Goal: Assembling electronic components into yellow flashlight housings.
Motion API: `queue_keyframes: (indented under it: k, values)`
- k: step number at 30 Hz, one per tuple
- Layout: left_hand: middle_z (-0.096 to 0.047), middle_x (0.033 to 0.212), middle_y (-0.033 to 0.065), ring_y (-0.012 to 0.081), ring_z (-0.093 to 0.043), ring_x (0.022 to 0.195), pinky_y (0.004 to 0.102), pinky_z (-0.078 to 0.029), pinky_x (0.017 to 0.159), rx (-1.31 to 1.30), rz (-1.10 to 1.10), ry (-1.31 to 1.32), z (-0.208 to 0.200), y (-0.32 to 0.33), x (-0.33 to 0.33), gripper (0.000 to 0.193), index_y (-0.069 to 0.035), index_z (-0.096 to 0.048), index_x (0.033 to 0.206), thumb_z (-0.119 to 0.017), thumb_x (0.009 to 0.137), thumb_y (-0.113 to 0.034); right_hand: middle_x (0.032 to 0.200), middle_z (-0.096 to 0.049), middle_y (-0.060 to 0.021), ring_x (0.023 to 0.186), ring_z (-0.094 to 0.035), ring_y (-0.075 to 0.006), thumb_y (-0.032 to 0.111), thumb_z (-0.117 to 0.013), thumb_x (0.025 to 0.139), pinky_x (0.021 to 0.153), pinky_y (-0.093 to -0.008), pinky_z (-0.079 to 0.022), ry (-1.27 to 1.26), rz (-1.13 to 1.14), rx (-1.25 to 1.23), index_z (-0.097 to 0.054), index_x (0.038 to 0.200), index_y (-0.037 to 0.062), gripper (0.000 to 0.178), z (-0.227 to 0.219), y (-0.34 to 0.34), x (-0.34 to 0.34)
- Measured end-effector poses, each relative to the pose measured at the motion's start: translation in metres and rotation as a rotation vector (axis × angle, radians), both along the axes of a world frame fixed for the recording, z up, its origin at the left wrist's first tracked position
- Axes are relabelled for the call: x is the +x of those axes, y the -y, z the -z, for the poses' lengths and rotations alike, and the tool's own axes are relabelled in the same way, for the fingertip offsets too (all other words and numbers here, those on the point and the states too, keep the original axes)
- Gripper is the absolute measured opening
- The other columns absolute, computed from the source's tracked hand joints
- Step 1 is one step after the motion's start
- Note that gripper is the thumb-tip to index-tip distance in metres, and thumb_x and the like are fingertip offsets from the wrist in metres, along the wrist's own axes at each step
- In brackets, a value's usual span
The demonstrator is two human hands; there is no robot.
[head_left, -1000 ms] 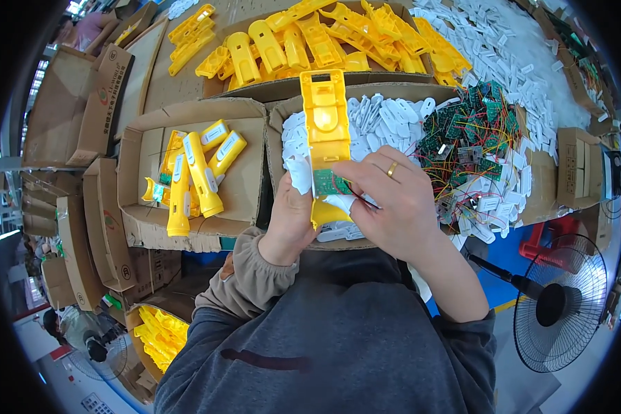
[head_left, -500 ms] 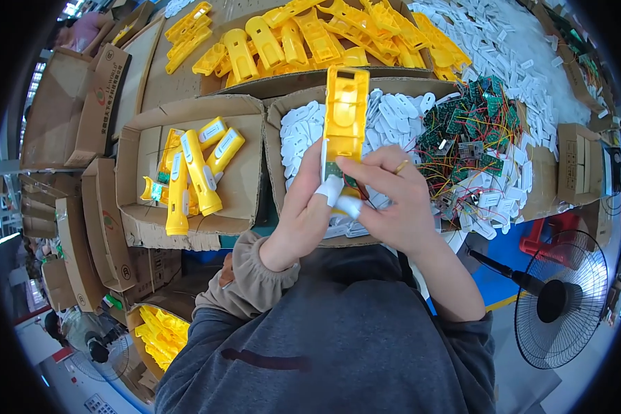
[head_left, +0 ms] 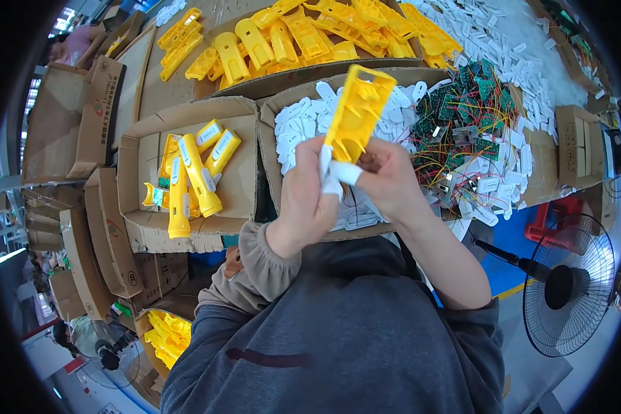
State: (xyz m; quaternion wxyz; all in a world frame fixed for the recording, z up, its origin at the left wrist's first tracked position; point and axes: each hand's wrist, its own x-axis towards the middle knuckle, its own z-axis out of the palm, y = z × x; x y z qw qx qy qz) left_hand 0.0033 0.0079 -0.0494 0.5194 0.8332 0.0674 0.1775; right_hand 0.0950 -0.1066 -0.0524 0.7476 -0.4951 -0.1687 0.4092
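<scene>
Between my hands is a yellow plastic flashlight shell (head_left: 357, 114), its hollow, ribbed inside facing me and its far end tilted to the right. My left hand (head_left: 302, 196) is closed around its near left side. My right hand (head_left: 393, 181) is closed at its near right side, fingers curled against it. White wrapping covers both thumbs, which nearly meet at the near end. Thin wires hang below the hands. The fingers hide the shell's near end. Under it, a cardboard box holds white plastic pieces (head_left: 297, 131) and green circuit boards with red and yellow wires (head_left: 466, 114).
A cardboard box (head_left: 238, 200) at left holds several yellow flashlights (head_left: 199, 176). Yellow shells (head_left: 255, 45) lie heaped at the back. White pieces spread over the far right table (head_left: 493, 48). A black fan (head_left: 566, 286) stands at right. Another person (head_left: 76, 43) is at far left.
The shell has tilted to the right. The green board and wires seen in its near end are now mostly covered. My right fingers have curled in, and my left thumb has shifted.
</scene>
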Motion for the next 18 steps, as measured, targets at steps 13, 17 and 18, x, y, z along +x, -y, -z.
queue_keyframes:
  k: [13, 17, 18]
  values:
    - [-0.053, 0.110, 0.0178, 0.0223, -0.058, 0.091, 0.0336, -0.049, 0.076, -0.895, 0.062, 0.179, -0.043, -0.036, -0.002, 0.045, 0.000, -0.035, 0.124, -0.043, 0.084, -0.018, 0.090, -0.060, -0.0043, 0.077, -0.060, -0.0105, 0.004, -0.061, 0.081, 0.075, -0.0244, -0.048, 0.222, -0.491, -0.297, -0.043, 0.124, 0.0004, 0.047, -0.010, 0.009, -0.019]
    - [-0.054, 0.108, 0.0158, 0.0208, -0.058, 0.090, 0.0328, -0.049, 0.075, -0.918, 0.033, 0.177, -0.039, -0.045, -0.002, 0.045, -0.001, -0.037, 0.123, -0.045, 0.084, -0.023, 0.080, -0.058, -0.0032, 0.064, -0.058, -0.0092, 0.004, -0.062, 0.081, 0.067, -0.0238, -0.048, 0.358, -0.267, -0.381, -0.046, 0.119, 0.0003, 0.041, -0.049, 0.039, -0.025]
    - [-0.054, 0.107, 0.0164, 0.0219, -0.058, 0.090, 0.0337, -0.049, 0.076, -0.916, 0.026, 0.163, -0.037, -0.046, 0.000, 0.045, -0.001, -0.040, 0.120, -0.045, 0.082, -0.025, 0.084, -0.058, -0.0051, 0.069, -0.059, -0.0105, 0.005, -0.062, 0.081, 0.069, -0.0246, -0.047, 0.495, -0.234, -0.483, -0.047, 0.119, 0.0009, 0.041, -0.062, 0.047, -0.022]
